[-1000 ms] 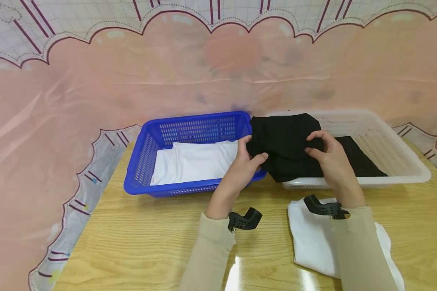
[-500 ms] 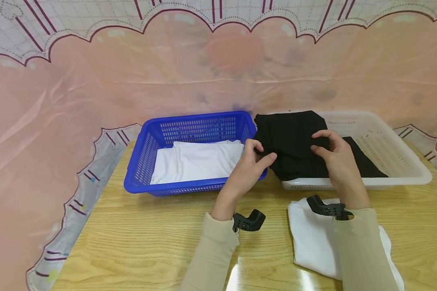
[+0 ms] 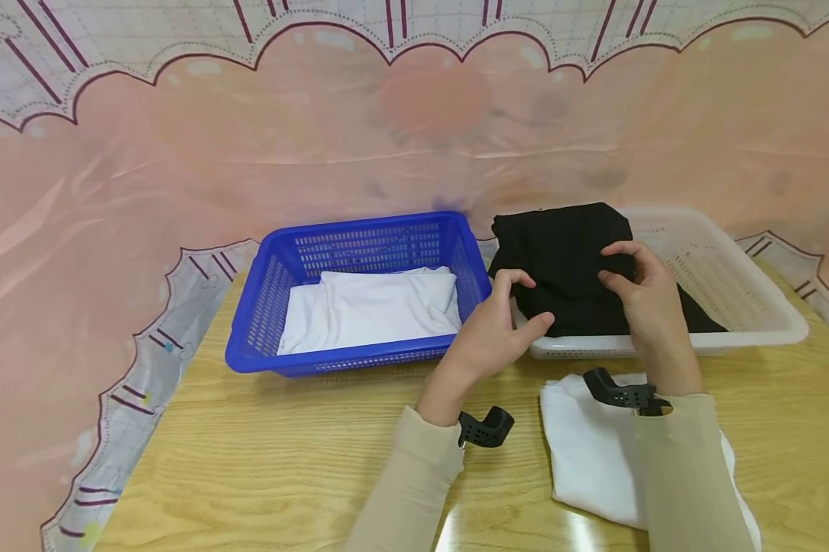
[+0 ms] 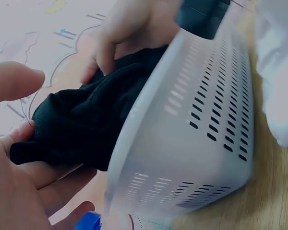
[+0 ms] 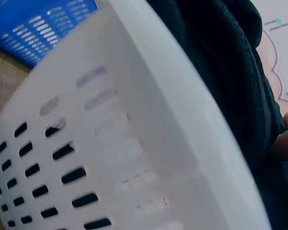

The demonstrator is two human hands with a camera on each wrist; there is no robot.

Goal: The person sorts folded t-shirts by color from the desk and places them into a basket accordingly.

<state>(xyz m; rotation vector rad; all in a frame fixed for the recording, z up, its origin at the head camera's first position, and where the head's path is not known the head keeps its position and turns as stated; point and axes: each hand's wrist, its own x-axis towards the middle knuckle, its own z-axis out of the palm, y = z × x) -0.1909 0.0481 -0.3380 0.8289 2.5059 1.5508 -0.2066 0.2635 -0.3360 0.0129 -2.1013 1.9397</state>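
A folded black cloth (image 3: pixel 566 268) lies over the left part of the white basket (image 3: pixel 745 276), its left edge overhanging the rim. My left hand (image 3: pixel 497 330) is at that edge, thumb spread away; in the left wrist view its fingers (image 4: pixel 53 187) lie under and against the cloth, nothing pinched. My right hand (image 3: pixel 652 307) holds the cloth's right side with curved finger and thumb. Part of its grip is hidden, though the right wrist view shows a fingertip (image 5: pixel 285 143) set into the fabric. More black fabric (image 3: pixel 697 314) shows in the basket right of the hand.
A blue basket (image 3: pixel 248 322) with folded white cloth (image 3: pixel 386 307) stands to the left. Another folded white cloth (image 3: pixel 587 452) lies on the wooden table (image 3: pixel 283 452), partly under my right forearm. A patterned curtain (image 3: pixel 248 169) hangs behind the baskets.
The black cloth has moved right, off the blue basket's edge and further over the white one. My left thumb and fingers have spread apart; the right hand has shifted slightly right with the cloth.
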